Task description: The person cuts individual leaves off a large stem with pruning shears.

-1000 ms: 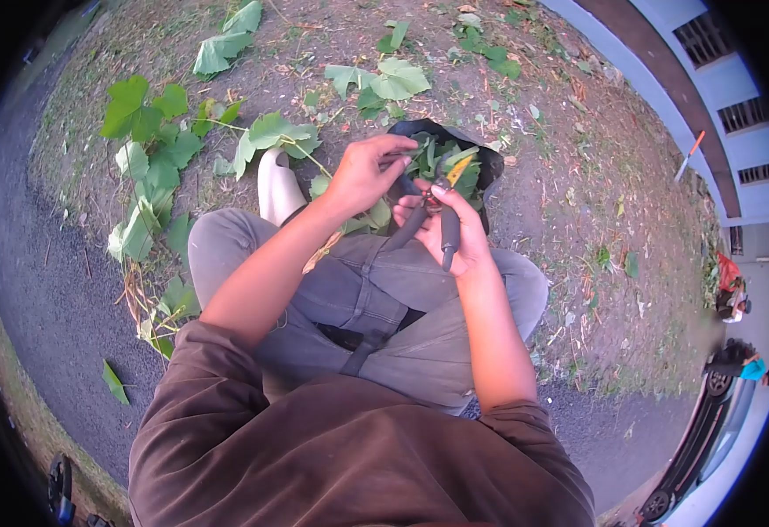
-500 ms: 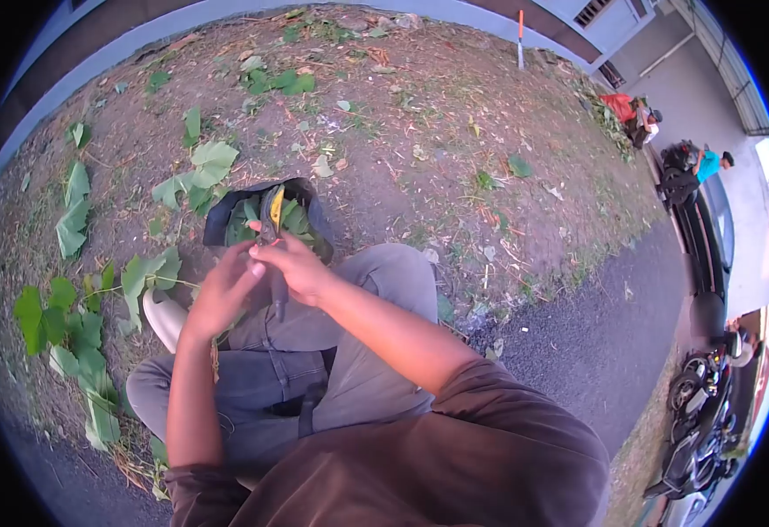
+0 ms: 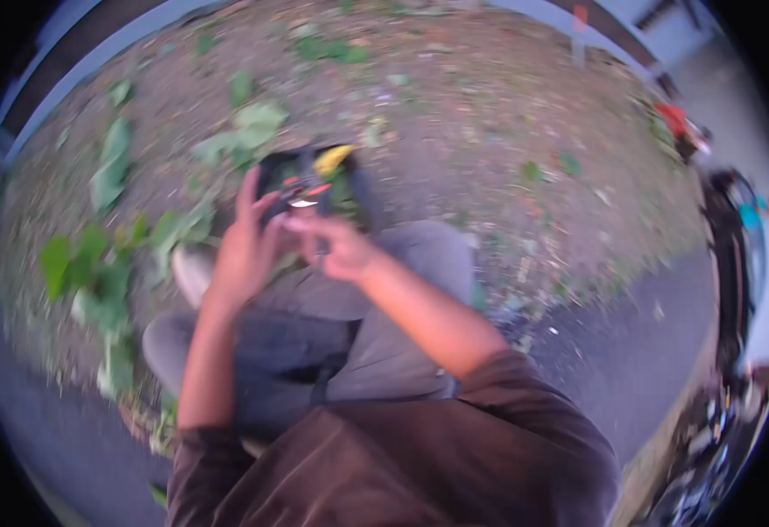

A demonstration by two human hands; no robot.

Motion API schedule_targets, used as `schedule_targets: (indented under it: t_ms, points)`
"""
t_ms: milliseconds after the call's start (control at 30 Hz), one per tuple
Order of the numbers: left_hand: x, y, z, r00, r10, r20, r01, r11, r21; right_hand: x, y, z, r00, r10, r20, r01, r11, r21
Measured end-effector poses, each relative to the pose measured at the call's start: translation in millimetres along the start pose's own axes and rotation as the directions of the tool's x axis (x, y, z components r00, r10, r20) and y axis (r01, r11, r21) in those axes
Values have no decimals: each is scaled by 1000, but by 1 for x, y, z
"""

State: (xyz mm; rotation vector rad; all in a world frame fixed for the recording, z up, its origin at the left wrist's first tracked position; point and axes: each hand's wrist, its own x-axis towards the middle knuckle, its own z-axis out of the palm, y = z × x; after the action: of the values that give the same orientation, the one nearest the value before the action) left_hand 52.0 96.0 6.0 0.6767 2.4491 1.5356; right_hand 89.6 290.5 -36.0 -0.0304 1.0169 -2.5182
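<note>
My right hand (image 3: 339,248) is closed around a dark-handled cutting tool with orange-red marks (image 3: 307,191) and a bright glint; motion blur hides its exact kind. Beside it, my left hand (image 3: 246,250) is raised with its fingers stretched and apart, its thumb side close to the tool. Both hands are over my crossed legs, at the near side of a black bag (image 3: 365,198) with green leaves inside. A yellow curved piece (image 3: 333,159) shows at the bag's mouth, just beyond the tool.
Large cut leaves (image 3: 261,125) and a leafy vine (image 3: 103,303) lie on the soil to the left. An orange-handled tool (image 3: 580,35) stands near the wall. Parked motorbikes (image 3: 701,448) and people, one by a red item (image 3: 673,119), are at the right.
The view has shifted and blurred. My left fingers have straightened and come away from the right hand, where they were together on the tool. The tool and yellow piece are tilted more to the right.
</note>
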Motion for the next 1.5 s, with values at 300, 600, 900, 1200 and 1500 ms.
schedule_targets:
  t_ms: [300, 600, 900, 1200, 1500]
  points:
    - [-96, 35, -3, 960, 69, -271, 113, 791, 601, 9, -14, 0, 987, -48, -150, 72, 986, 153]
    - [-129, 7, 19, 967, 55, -248, 162, 618, 769, 3, -9, 8, 984, -39, -173, 42, 999, 13]
    - [-169, -17, -25, 945, -208, -252, 327, 626, 707, 0, -8, 12, 993, -16, -117, 8, 997, -71]
    - [-159, 19, -85, 749, -75, -658, 468, 763, 445, -14, -7, 31, 969, 120, 218, -95, 988, -122]
    - [-142, 41, -54, 821, -2, -571, 287, 866, 410, -18, -5, 39, 840, 301, 452, -207, 947, -247]
